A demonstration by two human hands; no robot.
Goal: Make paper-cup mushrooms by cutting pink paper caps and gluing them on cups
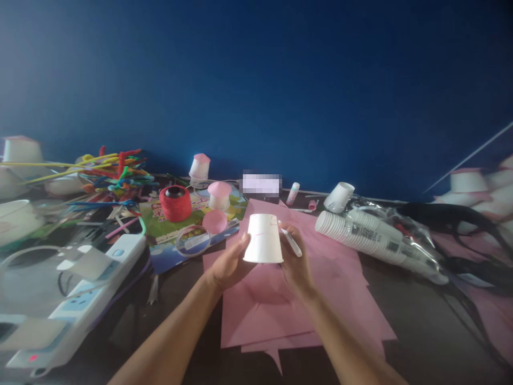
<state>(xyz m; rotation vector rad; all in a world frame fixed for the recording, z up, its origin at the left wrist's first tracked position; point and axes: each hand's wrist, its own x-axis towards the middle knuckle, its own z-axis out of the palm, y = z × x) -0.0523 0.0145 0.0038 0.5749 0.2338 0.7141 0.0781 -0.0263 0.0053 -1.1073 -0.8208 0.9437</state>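
An upside-down white paper cup (262, 240) is held up in the middle of the head view, with faint pinkish lines on its side. My left hand (232, 262) grips it from the left, thumb against the wall. On the other side my right hand (296, 262) steadies the cup and also holds a slim white pen (292, 243), slanting down to the right. The far fingers of both hands are hidden by the cup. Beneath them lie overlapping sheets of pink paper (336, 289).
Left are a power strip (88, 299), pipe cleaners (120, 171), red yarn (175, 204) and a pink-topped cup (219, 196). A glue stick (293, 193) stands behind. On the right lie stacked paper cups (360, 238) in plastic and a black strap (444, 211). A blue wall (256, 85) closes the back.
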